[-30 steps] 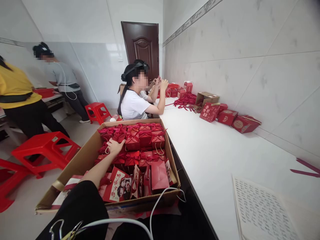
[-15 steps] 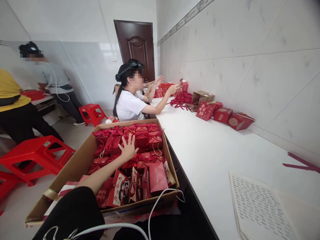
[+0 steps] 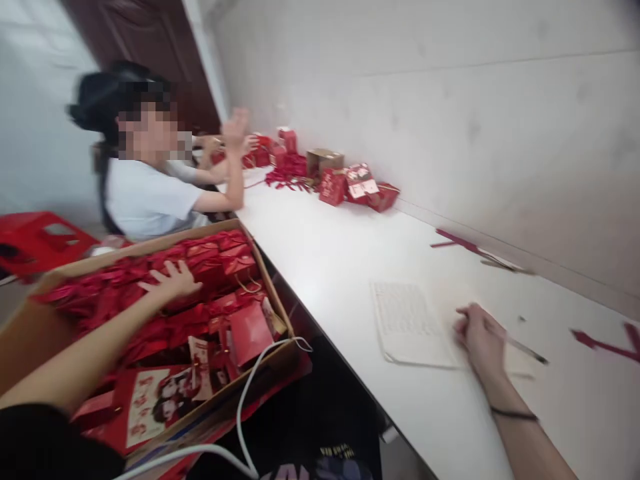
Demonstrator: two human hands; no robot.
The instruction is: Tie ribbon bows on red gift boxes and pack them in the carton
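My left hand (image 3: pixel 173 280) lies open, fingers spread, on the red gift boxes (image 3: pixel 215 257) packed in a big cardboard box (image 3: pixel 260 363) at my left. My right hand (image 3: pixel 481 341) rests on the white counter (image 3: pixel 325 247) at the edge of a sheet of printed paper (image 3: pixel 407 323). Its fingers are curled round a pen (image 3: pixel 525 350) that points right. The picture is smeared by motion.
A person in a white shirt (image 3: pixel 145 200) sits beyond the cardboard box with hands raised. More red boxes (image 3: pixel 357 187) and a small brown carton (image 3: pixel 324 160) stand by the wall. Red ribbon strips (image 3: pixel 607 343) lie at the right. A red stool (image 3: pixel 43 237) is at far left.
The view has swung right and down, bringing my right hand with the pen and the paper into sight. My left hand stays spread on the red boxes.
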